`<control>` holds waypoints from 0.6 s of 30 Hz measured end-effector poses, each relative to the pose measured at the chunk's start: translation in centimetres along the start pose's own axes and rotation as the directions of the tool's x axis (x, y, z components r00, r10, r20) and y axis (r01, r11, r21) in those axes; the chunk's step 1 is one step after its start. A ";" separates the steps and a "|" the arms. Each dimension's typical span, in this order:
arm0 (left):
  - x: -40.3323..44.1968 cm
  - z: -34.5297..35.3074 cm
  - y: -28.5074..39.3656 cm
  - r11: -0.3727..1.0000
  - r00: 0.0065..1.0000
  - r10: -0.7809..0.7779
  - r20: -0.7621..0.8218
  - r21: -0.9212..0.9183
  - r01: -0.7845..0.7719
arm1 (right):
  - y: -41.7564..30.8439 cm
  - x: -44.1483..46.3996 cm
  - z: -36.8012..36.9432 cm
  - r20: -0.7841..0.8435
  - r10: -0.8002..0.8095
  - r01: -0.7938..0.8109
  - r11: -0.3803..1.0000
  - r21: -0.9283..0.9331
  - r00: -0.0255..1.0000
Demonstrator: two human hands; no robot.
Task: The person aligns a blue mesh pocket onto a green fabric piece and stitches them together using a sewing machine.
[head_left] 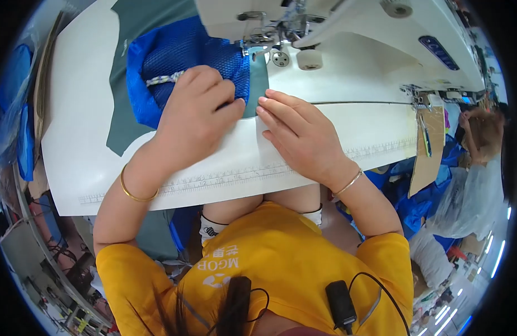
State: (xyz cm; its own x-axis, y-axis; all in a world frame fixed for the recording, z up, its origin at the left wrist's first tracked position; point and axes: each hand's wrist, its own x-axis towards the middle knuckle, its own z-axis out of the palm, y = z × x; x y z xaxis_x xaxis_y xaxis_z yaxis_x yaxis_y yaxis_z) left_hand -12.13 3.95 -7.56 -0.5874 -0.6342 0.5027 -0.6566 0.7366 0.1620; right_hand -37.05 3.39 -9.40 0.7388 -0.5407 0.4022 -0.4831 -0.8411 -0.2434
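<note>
Left grip is pinching blue mesh while right grip is lying flat on green cloth, their joining seemingly being partway done.

White print stands upside down on the yellow shirt: two Chinese characters, Latin letters that look like MGOB, and a logo. A ruler scale runs along the near edge of the desk, its figures too fine to read for sure. The blue badge on the sewing machine bears pale marks too small to make out.
</note>
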 end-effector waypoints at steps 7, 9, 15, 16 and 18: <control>0.1 0.0 0.9 0.984 0.993 0.097 0.072 0.146 -0.107 | 0.1 -0.3 0.5 -0.037 -0.002 0.004 0.999 0.044 0.999; 0.1 -0.1 0.9 0.988 0.996 0.056 0.067 0.140 -0.065 | 0.1 -0.3 0.6 -0.049 0.007 -0.004 0.999 0.049 0.999; 0.5 -0.4 -0.8 0.992 0.995 -0.065 0.081 -0.101 0.073 | 0.2 -0.3 0.8 -0.068 -0.004 0.008 0.999 0.046 0.998; 0.5 -0.5 -1.0 0.992 0.994 -0.073 0.081 -0.094 0.081 | 0.2 -0.4 0.7 -0.065 -0.002 0.005 0.999 0.040 0.998; 0.4 -0.5 -1.3 0.954 0.978 -0.174 0.114 -0.228 0.196 | 0.2 -0.3 0.7 -0.055 -0.003 0.006 0.999 0.051 0.999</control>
State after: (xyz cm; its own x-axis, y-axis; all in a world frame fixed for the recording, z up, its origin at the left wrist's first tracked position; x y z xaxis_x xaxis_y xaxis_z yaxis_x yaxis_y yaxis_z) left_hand -11.30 2.82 -7.15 -0.5145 -0.7750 0.3670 -0.6335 0.6320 0.4464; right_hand -37.07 3.42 -10.19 0.7136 -0.5364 0.4506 -0.4541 -0.8439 -0.2855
